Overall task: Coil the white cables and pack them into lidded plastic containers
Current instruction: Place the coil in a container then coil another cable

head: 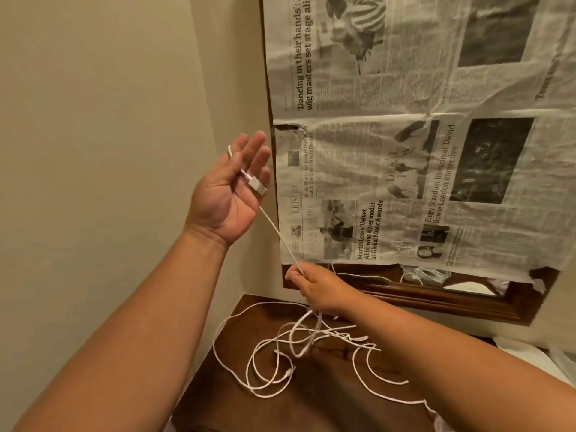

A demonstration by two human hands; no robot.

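Observation:
My left hand [229, 190] is raised in front of the wall, palm towards me, fingers nearly straight. Its thumb pinches a white cable [274, 227] whose USB plug [258, 186] lies across the palm. The cable runs taut down and to the right into my right hand [314, 289], which grips it in curled fingers just above the table. Below that hand a loose tangle of white cables [280, 353] sprawls over the dark wooden tabletop [327, 400]. No plastic container is in view.
A beige wall [109, 120] stands on the left. Newspaper [420, 135] covers a wood-framed mirror [436, 299] behind the table; its uncovered bottom strip reflects a coiled white cable. Something white [536, 357] lies at the table's right edge.

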